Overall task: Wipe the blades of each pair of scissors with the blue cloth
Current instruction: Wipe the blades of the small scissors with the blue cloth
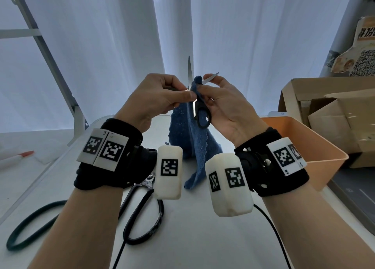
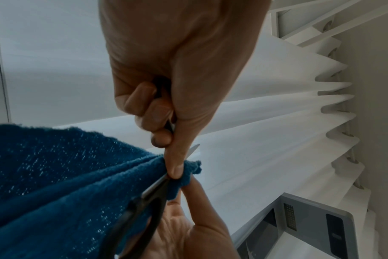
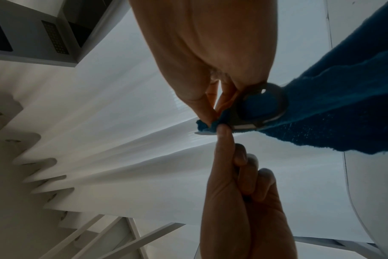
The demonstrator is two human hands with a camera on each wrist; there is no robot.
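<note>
A small pair of black-handled scissors is held up over the table, blades spread: one points straight up, the other slants right. My left hand grips one handle inside its curled fingers, thumb stretched to the pivot. The other handle loop hangs free. My right hand pinches the blue cloth round the slanted blade near its base; the rest of the cloth hangs down to the table. A second, larger pair of scissors with black loops lies on the table under my left wrist.
An orange bin stands at the right, with open cardboard boxes behind it. A dark green loop of hose lies at the front left, and a red-tipped pen lies farther left. A black cable runs under my right arm. White curtains hang behind.
</note>
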